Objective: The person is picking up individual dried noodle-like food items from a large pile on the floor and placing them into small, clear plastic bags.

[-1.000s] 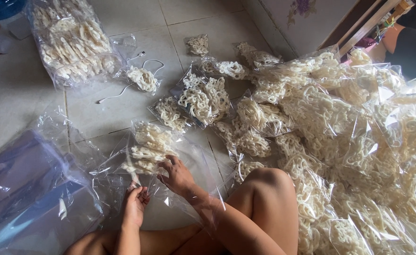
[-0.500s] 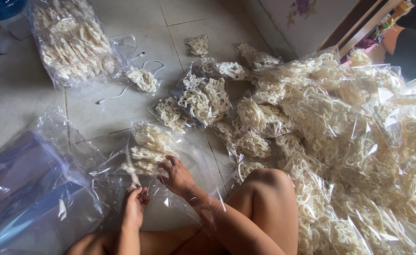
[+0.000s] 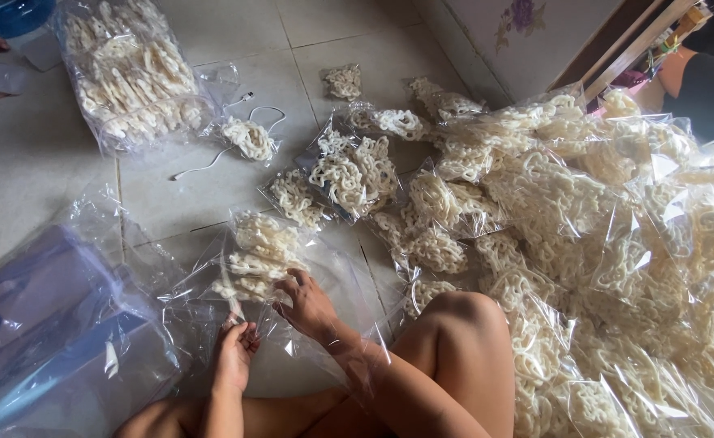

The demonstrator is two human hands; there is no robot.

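Little changed since earlier frame, right hand (image 3: 308,302) still inside clear plastic bag (image 3: 211,280) grasping pale lattice crackers (image 3: 258,255), left hand (image 3: 237,347) pinching bag's edge.

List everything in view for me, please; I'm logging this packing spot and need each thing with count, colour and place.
clear bag being filled: one, holds pale cream crackers, floor in front of the hands
small packed bags: several, clear with cream crackers, floor centre
heap of packed bags: too many to count, clear and cream, right side
large full bag: one, clear, top left
white cable: one, floor beside the large full bag
stack of empty plastic bags: one stack, clear bluish, lower left
tiled floor: pale grey
another person: one, dark top, top right corner
left hand: at the bag's mouth
right hand: inside the bag, on the crackers
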